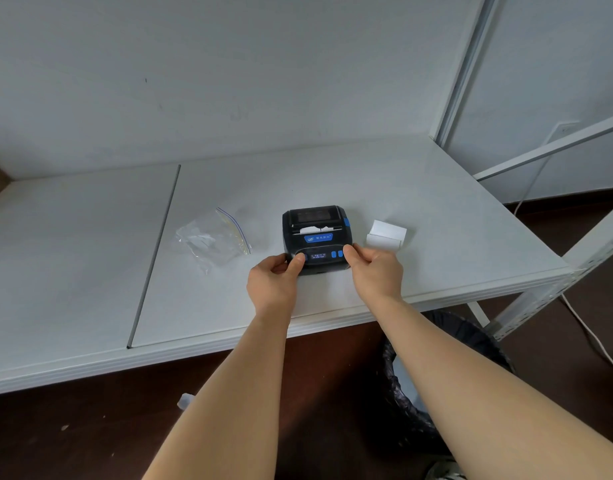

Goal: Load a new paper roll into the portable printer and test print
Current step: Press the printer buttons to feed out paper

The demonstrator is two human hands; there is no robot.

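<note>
A small black portable printer [315, 233] with blue buttons and a lit display sits on the white table [419, 202], its lid closed. A short torn tip of white paper [312, 229] pokes out of its slot. My left hand [275, 277] grips the printer's near left corner, thumb resting on the left blue button. My right hand [376, 271] holds the near right corner, thumb beside the two right blue buttons. A folded white strip of paper [386, 235] lies on the table just right of the printer.
An empty clear zip bag [213, 239] lies left of the printer. A seam [156, 251] runs across the tabletop on the left. A bin with a black liner [447, 375] stands under the table's near edge. White rack posts [554, 289] and a cable [589, 334] are on the right.
</note>
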